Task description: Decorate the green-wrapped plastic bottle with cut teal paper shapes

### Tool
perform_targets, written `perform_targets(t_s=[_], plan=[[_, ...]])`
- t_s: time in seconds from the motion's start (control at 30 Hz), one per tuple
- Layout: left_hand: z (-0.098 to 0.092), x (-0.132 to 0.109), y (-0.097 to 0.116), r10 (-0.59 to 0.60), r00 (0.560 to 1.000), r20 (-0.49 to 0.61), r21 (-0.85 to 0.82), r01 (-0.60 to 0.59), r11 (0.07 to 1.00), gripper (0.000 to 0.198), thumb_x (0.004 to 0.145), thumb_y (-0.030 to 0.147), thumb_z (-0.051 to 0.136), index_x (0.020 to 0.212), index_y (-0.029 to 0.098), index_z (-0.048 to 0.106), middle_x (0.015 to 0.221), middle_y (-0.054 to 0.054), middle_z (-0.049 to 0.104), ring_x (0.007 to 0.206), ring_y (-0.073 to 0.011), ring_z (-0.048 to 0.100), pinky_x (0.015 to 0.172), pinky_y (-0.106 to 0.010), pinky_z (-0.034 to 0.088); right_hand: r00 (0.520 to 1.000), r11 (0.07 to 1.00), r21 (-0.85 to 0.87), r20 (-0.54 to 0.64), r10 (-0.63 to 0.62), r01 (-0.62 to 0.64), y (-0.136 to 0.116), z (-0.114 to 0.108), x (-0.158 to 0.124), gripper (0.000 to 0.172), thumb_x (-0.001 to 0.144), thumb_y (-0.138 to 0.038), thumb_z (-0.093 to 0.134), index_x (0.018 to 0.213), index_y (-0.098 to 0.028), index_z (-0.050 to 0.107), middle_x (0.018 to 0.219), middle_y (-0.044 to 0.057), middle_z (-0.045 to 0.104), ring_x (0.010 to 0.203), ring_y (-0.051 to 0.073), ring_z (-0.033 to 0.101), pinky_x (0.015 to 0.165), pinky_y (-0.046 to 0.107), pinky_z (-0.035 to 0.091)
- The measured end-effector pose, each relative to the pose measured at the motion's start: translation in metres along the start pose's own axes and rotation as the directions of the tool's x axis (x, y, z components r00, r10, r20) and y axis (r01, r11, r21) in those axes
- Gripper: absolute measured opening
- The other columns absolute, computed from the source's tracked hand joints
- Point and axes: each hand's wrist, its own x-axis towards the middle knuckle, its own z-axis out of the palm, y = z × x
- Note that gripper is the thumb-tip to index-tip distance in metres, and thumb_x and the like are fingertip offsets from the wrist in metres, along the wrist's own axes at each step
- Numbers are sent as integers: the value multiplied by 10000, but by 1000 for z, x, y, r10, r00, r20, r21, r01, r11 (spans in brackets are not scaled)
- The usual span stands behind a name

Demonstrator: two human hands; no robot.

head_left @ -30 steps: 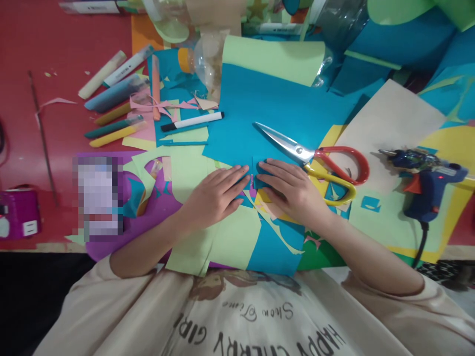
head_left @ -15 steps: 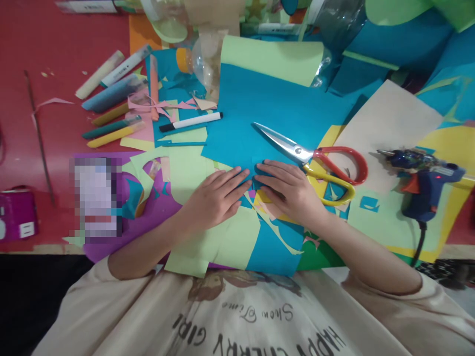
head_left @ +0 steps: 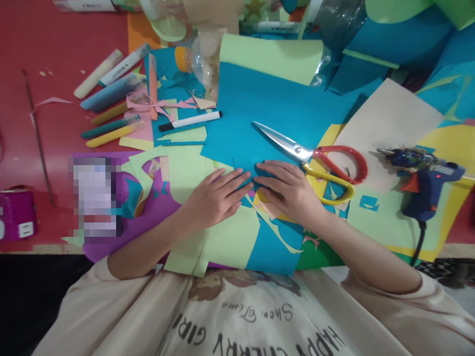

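Note:
Both hands lie palm down over blue paper [head_left: 267,94], their fingertips nearly meeting at its near edge. My left hand [head_left: 218,198] has its fingers stretched out and slightly spread, with pale green paper [head_left: 189,183] under and beside it. My right hand [head_left: 291,190] rests flat with fingers extended, close to the scissors [head_left: 298,151]. The scissors lie partly open, with one red and one yellow handle. A small blue piece seems to lie under the fingertips, but its outline is hard to make out. Thin paper offcuts [head_left: 276,230] lie just below the hands.
A blue hot glue gun [head_left: 425,190] with a lit red light and a cord lies at right. Several markers [head_left: 111,106] and a black-capped pen [head_left: 190,121] are at left, near a blurred phone [head_left: 97,198]. A clear bottle [head_left: 204,62] with an orange cap lies at the back.
My left hand's fingers have shifted slightly, the index finger now spread a little further from the others. My right hand stays almost still. The scissors and papers have not moved.

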Motion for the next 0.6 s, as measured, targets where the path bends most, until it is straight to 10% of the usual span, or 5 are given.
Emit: perform_targets(t_s=[0.6], plan=[[1,-1,-1,-8,1000,-1,-59,8,998,415,968,163,442,1374,152,527,1403,-132,580,1348,-243,512,1104,-447,402,997,997,-31,28,77,-76,-2,2,5,263,946,-253,525,1126,-176,700,1224,145,693,1127,288,633,972,495,524]])
